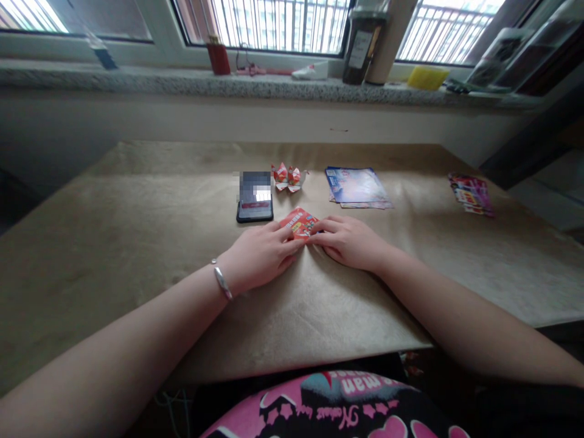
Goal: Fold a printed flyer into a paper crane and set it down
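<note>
A small folded red printed paper (299,221) lies on the brown paper-covered table (137,231). My left hand (260,254), a silver bracelet at its wrist, presses the paper's left side with its fingertips together. My right hand (349,241) pinches the paper's right edge, fingers curled. A finished red folded paper figure (287,177) rests further back, beyond the hands.
A black phone (255,196) lies just left of the folded paper. A stack of blue printed sheets (356,187) sits back right, and a pink leaflet (471,193) at the far right. The windowsill (182,80) holds a red cup, dark jar and yellow sponge.
</note>
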`<state>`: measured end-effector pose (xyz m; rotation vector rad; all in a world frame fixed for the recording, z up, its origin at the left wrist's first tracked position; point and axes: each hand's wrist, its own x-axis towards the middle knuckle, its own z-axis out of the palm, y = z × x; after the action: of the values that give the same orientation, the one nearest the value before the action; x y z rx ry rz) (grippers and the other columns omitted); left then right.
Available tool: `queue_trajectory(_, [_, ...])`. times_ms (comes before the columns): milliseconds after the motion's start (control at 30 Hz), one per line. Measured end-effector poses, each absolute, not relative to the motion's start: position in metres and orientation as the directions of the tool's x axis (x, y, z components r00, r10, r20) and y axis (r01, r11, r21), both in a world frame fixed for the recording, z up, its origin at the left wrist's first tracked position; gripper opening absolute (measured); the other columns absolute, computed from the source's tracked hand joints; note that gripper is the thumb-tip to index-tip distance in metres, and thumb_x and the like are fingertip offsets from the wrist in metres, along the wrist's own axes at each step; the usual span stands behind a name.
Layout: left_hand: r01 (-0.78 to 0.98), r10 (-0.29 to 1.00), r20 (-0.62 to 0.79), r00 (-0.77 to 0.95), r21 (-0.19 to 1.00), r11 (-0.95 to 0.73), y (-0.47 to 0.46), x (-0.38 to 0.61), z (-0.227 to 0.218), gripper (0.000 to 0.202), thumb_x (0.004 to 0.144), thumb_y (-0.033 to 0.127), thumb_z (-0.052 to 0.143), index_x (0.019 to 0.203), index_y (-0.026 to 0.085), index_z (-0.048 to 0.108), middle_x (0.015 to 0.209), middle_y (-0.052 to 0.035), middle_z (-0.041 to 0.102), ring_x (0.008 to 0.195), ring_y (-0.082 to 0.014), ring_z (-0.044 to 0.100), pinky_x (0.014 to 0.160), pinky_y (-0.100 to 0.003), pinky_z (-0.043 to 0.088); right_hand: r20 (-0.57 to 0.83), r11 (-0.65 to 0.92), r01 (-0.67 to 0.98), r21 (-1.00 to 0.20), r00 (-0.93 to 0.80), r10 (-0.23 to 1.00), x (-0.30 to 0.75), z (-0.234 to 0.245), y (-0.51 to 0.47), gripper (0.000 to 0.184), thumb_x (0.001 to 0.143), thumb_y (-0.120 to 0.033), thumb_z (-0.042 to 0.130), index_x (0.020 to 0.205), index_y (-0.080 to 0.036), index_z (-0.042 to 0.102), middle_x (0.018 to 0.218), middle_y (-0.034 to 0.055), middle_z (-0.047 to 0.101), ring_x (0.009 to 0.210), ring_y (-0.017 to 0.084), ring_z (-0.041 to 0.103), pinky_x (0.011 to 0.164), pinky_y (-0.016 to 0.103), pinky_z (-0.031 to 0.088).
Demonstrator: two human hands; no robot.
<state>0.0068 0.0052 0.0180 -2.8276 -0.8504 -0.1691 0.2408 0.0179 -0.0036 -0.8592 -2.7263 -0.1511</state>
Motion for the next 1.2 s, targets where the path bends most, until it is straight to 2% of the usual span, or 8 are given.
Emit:
queue_trajectory(167, [0.558, 0.54, 0.151, 0.828, -0.127, -0.82, 0.007, 0.006, 0.017, 0.035, 0.089, 0.027, 0.048, 0.123, 0.024, 0.056, 0.114, -0.0092, 0.058, 0.102, -0.0225, 0.053, 0.087, -0.036, 0.046, 0.284, 0.818, 0.575, -0.017, -0.782, 0.555, 0.246, -0.002, 0.019, 0.028, 0.085, -0.016, 0.048, 0.104, -0.022, 0.067, 0.105, 0.0079, 0.066, 0.09, 0.019, 0.055, 0.076, 0.032, 0.044])
queue_trajectory(533, [0.55, 0.536, 0.137, 0.833, -0.103, -0.829, 0.01, 0.005, 0.016, 0.028, 0.089, 0.028, 0.048, 0.114, 0.023, 0.06, 0.11, -0.0082, 0.059, 0.098, -0.022, 0.053, 0.084, -0.035, 0.047, 0.228, 0.771, 0.634, -0.066, -0.742, 0.63, 0.263, 0.006, 0.019, 0.023, 0.078, -0.011, 0.053, 0.085, -0.023, 0.071, 0.1, 0.0031, 0.069, 0.088, 0.017, 0.061, 0.073, 0.028, 0.045])
queue_trajectory(700, [0.555, 0.539, 0.153, 0.828, -0.091, -0.827, 0.01, 0.004, 0.016, 0.027, 0.088, 0.026, 0.048, 0.111, 0.021, 0.061, 0.11, -0.0081, 0.059, 0.099, -0.0211, 0.053, 0.084, -0.035, 0.047, 0.212, 0.755, 0.649, -0.094, -0.727, 0.652, 0.268, 0.006, 0.02, 0.028, 0.076, -0.008, 0.052, 0.084, -0.025, 0.072, 0.099, 0.0005, 0.071, 0.086, 0.016, 0.063, 0.073, 0.028, 0.046])
queue_trajectory(1200, [0.586, 0.574, 0.129, 0.809, -0.094, -0.805, 0.011, 0.004, 0.015, 0.023, 0.089, 0.024, 0.045, 0.102, 0.019, 0.064, 0.102, -0.0072, 0.06, 0.094, -0.0211, 0.053, 0.079, -0.033, 0.049, 0.161, 0.729, 0.68, -0.078, -0.713, 0.682, 0.288, 0.012, 0.026, 0.035, 0.072, -0.005, 0.05, 0.081, -0.029, 0.075, 0.101, -0.0061, 0.073, 0.085, 0.014, 0.068, 0.07, 0.026, 0.049])
